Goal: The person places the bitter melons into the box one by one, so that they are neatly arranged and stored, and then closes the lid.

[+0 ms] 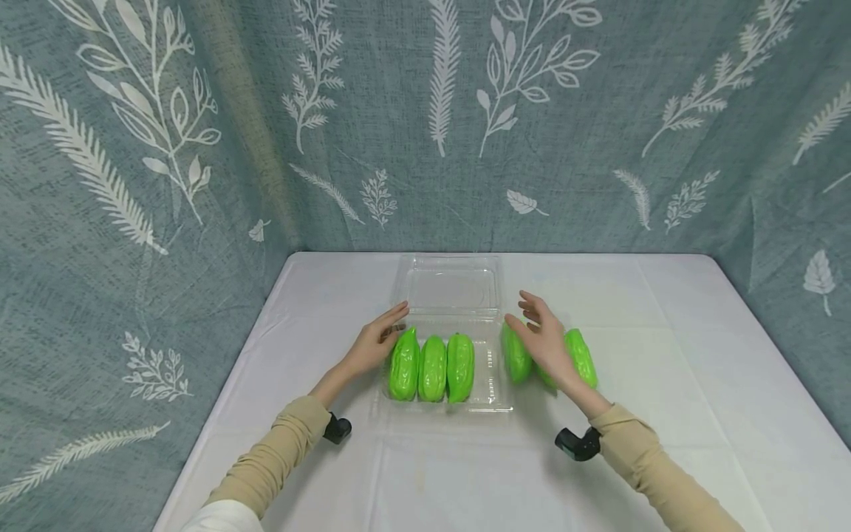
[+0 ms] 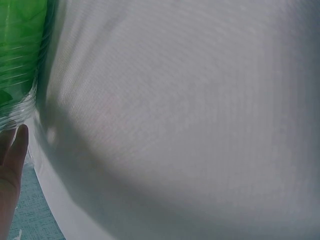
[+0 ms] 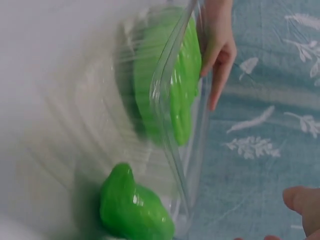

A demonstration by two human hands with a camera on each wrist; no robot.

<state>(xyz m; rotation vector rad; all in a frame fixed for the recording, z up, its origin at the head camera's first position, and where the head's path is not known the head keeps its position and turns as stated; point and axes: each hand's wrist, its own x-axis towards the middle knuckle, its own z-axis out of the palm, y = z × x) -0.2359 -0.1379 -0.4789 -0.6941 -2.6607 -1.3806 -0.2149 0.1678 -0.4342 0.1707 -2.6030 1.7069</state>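
Observation:
A clear plastic clamshell box [image 1: 490, 384] lies with its lid [image 1: 452, 284] folded back. Three wrinkled green bitter melons stand side by side in its left and middle part: a left one [image 1: 402, 367], a middle one [image 1: 433, 369] and a right one [image 1: 461, 367]. My left hand [image 1: 371, 346] rests at the box's left side, fingertips right at the wall [image 2: 20, 112]. Outside on the right, my right hand [image 1: 547, 343] hovers with loosely spread fingers over a bitter melon [image 1: 515, 356]. Another bitter melon [image 1: 581, 358] lies beyond it; a third is mostly hidden under the hand.
A white cloth covers the table [image 1: 439, 480]. Blue-green curtains [image 1: 399, 199] with white leaf prints hang behind and at both sides. A black wrist camera [image 1: 337, 428] sits on the left wrist, another black camera [image 1: 578, 445] on the right.

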